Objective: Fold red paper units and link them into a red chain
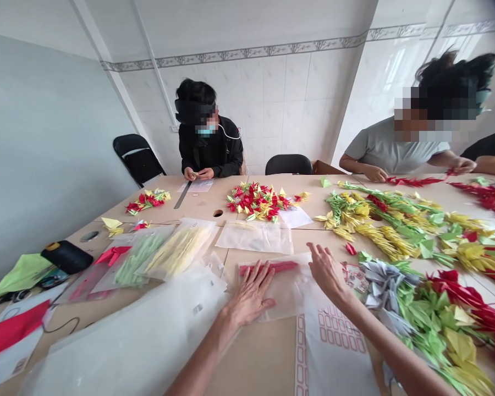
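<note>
My left hand [251,294] lies flat, fingers spread, on a translucent plastic bag [286,289] with red paper-like strips [282,267] inside its far end. Over the bag's right edge is my right hand [329,272], its fingers stretched out; whether it touches the plastic I cannot tell. Under my right forearm lies a frosted bag printed with red boxes [340,333]. A large translucent sheet or bag [148,330] spreads out left of my left hand. Just beyond my hands rests another clear bag [256,237].
Bags of yellow strips [181,247] and green strips [136,256] lie left, near a black thread spool [68,258]. Folded red and yellow pieces [256,201] are heaped mid-table. Yellow-green strands [379,220] cover the right. Two people [210,146] [400,143] sit across the table.
</note>
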`<action>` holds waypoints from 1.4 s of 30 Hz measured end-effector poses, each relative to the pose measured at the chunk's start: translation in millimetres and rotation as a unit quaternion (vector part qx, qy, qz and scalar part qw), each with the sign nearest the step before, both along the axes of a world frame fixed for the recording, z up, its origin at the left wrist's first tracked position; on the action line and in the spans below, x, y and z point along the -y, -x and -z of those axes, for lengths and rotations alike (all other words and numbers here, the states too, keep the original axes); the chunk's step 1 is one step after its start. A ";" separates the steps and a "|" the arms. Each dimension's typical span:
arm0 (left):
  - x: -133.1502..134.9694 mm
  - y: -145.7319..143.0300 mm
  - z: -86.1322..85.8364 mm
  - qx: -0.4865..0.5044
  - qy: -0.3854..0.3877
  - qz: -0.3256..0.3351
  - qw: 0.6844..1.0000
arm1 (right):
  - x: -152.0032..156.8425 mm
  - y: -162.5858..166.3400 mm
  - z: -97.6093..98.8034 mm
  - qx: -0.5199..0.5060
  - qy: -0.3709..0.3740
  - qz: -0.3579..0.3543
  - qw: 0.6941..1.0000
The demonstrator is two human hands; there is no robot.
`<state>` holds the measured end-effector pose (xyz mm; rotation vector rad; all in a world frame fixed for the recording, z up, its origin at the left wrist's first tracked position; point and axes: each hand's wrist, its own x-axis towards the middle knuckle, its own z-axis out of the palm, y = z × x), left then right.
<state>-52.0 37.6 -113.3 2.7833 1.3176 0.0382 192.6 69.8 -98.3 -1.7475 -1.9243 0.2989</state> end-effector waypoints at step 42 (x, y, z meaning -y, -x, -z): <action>27.6 -4.7 -1.7 0.019 -0.025 -0.018 0.999 | 19.1 22.7 27.4 0.075 -0.105 -0.189 0.973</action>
